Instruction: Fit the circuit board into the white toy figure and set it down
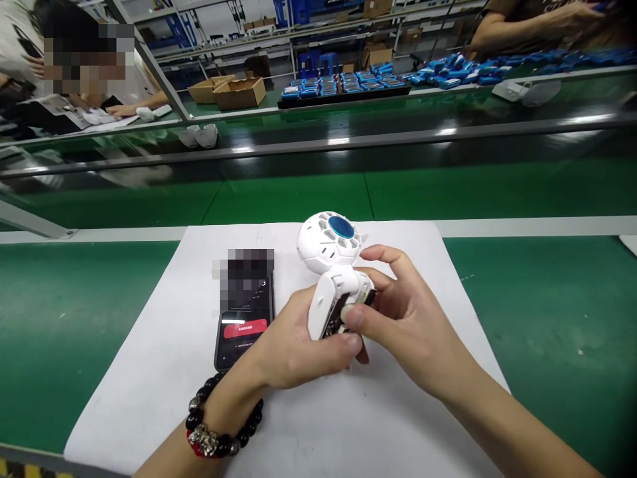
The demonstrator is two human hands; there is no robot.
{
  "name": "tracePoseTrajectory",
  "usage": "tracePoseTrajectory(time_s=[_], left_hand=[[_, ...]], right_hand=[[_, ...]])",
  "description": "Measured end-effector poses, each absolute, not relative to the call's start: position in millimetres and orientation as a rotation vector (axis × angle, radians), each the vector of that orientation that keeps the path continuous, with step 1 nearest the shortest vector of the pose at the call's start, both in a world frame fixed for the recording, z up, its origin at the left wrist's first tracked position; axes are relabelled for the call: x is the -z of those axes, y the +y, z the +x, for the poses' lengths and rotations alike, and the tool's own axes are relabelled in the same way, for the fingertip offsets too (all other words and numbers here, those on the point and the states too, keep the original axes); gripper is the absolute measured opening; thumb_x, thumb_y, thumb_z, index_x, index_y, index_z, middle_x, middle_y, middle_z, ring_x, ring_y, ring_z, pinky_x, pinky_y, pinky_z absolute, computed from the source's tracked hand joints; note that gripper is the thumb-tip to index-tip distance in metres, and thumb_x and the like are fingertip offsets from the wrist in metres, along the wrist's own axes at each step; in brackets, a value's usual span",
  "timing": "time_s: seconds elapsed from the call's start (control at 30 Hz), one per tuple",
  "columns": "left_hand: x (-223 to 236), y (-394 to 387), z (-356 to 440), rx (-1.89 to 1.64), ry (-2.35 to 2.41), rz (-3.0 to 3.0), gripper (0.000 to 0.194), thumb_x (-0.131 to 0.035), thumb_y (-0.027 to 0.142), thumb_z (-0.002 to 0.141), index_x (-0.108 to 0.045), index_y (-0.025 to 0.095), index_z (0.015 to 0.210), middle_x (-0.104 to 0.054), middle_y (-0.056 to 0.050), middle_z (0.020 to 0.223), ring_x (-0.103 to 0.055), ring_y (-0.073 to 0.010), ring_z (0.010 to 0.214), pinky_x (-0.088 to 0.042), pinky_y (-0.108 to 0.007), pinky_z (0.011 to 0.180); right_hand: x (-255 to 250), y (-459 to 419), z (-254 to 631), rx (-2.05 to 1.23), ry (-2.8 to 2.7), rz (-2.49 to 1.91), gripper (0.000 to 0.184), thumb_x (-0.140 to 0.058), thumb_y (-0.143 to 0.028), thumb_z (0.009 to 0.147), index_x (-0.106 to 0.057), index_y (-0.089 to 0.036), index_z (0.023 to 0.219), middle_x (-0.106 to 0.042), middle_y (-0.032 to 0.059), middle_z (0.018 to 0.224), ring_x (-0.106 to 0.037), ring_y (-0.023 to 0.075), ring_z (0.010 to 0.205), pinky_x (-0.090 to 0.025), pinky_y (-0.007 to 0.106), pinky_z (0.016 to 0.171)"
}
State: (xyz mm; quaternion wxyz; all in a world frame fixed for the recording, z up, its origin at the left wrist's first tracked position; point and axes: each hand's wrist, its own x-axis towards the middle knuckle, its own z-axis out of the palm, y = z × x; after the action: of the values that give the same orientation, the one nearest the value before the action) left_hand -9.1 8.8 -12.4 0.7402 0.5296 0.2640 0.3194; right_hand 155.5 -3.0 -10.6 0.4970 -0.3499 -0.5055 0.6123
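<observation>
Fingers (371, 321) around the white fan (322, 300) (round head (316, 247) above)

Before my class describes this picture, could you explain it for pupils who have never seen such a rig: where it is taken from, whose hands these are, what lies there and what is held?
There is no robot: a person works with two bare hands. The single picture comes from a camera worn on the head, looking forward and down. The left hand and right hand hold a white fan-like device, whose lower part shows dark insides. Nearby, a phone lies on a white sheet. Beyond are cardboard boxes and other people.
</observation>
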Motion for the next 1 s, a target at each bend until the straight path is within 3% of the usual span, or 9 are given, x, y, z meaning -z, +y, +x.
tracePoseTrajectory(time_s=[0.07, 0.17, 0.4, 0.53, 0.7, 1.0], left_hand=[[10.8, 9.2, -9.0, -0.679, 0.629, 1.166, 0.037, -0.072, 0.025, 0.081, -0.062, 0.015, 0.115, -0.063, -0.006, 0.088, -0.063, -0.0152, 0.071, -0.05, -0.02, 0.057], [8.0, 11.6, -9.3, -0.634, 0.72, 1.178, 0.029, -0.066, 0.029, 0.087, -0.063, 0.016, 0.113, -0.066, -0.009, 0.098, -0.064, -0.0177, 0.08, -0.053, -0.024, 0.064], [8.6, 17.8, -5.1, -0.477, 1.068, 1.264, 0.025, -0.061, 0.038, 0.09, -0.065, 0.014, 0.097, -0.063, -0.004, 0.084, -0.057, -0.0165, 0.077, -0.045, -0.026, 0.066], [14.0, 14.6, 0.7, -0.545, 0.963, 1.221, 0.035, -0.072, 0.031, 0.082, -0.057, 0.017, 0.111, -0.062, -0.004, 0.098, -0.058, -0.0183, 0.09, -0.05, -0.029, 0.077], [17.0, 7.5, 7.7, -0.542, 1.01, 1.105, 0.041, -0.076, 0.032, 0.078, -0.054, 0.017, 0.109, -0.058, -0.005, 0.098, -0.056, -0.0181, 0.088, -0.056, -0.029, 0.068], [20.5, 6.3, 11.4, -0.539, 1.072, 1.117, 0.045, -0.079, 0.042, 0.075, -0.054, 0.016, 0.103, -0.057, -0.004, 0.089, -0.057, -0.0187, 0.082, -0.056, -0.027, 0.06]], right_hand=[[13.7, -2.0, 153.6, -1.571, -1.159, -0.82, 0.059, -0.074, -0.029, 0.084, -0.036, -0.031, 0.129, -0.068, 0.0021, 0.1, -0.061, 0.0115, 0.059, -0.05, 0.021, 0.042], [20.0, -0.4, 151.1, -1.554, -1.078, -0.887, 0.067, -0.076, -0.032, 0.083, -0.039, -0.034, 0.138, -0.069, 0.0012, 0.094, -0.061, 0.0119, 0.062, -0.047, 0.021, 0.046], [27.0, 11.6, 149.2, -1.613, -0.877, -1.002, 0.049, -0.081, -0.036, 0.076, -0.055, -0.025, 0.116, -0.07, -0.0002, 0.083, -0.062, 0.0133, 0.064, -0.05, 0.023, 0.052], [23.0, 17.3, 153.3, -1.429, -0.877, -1.047, 0.045, -0.082, -0.035, 0.071, -0.053, -0.024, 0.104, -0.068, -0.0022, 0.079, -0.064, 0.0134, 0.067, -0.05, 0.023, 0.054], [24.1, 20.3, 159.2, -1.334, -0.871, -1.068, 0.043, -0.081, -0.037, 0.071, -0.049, -0.024, 0.097, -0.065, -0.0041, 0.076, -0.062, 0.0126, 0.065, -0.048, 0.022, 0.054], [29.0, 22.1, 157.8, -1.321, -0.861, -1.056, 0.043, -0.08, -0.035, 0.067, -0.041, -0.022, 0.082, -0.055, -0.0075, 0.067, -0.053, 0.0081, 0.059, -0.044, 0.02, 0.054]])
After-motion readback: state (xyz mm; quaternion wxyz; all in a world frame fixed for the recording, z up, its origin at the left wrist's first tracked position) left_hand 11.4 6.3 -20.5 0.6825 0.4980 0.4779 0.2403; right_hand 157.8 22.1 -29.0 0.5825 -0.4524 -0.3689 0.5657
